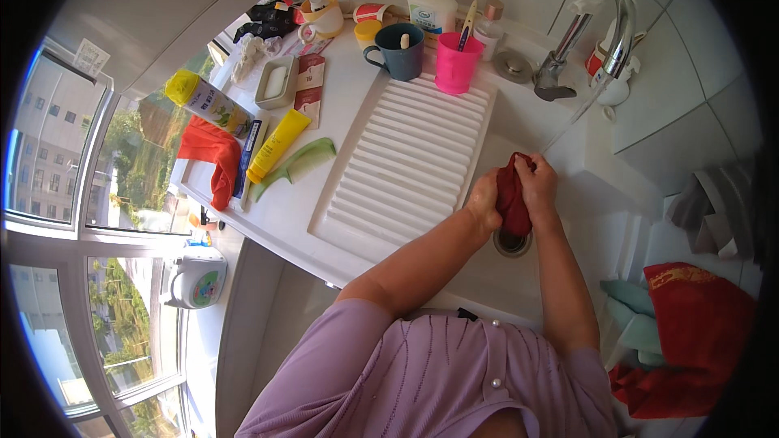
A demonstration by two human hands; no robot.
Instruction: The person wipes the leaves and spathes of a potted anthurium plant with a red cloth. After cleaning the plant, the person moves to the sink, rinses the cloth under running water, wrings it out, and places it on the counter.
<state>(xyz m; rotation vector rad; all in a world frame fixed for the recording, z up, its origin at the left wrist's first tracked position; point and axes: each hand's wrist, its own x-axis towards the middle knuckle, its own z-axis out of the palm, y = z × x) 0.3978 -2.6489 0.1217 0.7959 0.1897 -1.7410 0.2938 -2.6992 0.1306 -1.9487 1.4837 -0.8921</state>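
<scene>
Over the white sink basin (575, 194), a dark red cloth (514, 204) is bunched between my two hands. My left hand (485, 198) grips its left side, and my right hand (537, 182) clasps the upper right part. The cloth's lower end hangs over the round drain (512, 242) and covers part of it. From the chrome faucet (621, 42) a thin stream of water (578, 112) slants down towards my right hand. The ribbed washboard (408, 158) of the sink lies just left of my hands.
On the washboard's far end stand a dark blue mug (398, 52) and a pink cup (455, 64) with a toothbrush. A pump bottle (432, 12) is behind them. Left are a green comb (295, 167), yellow tube (279, 145) and soap dish (275, 82). Red fabric (694, 328) hangs at right.
</scene>
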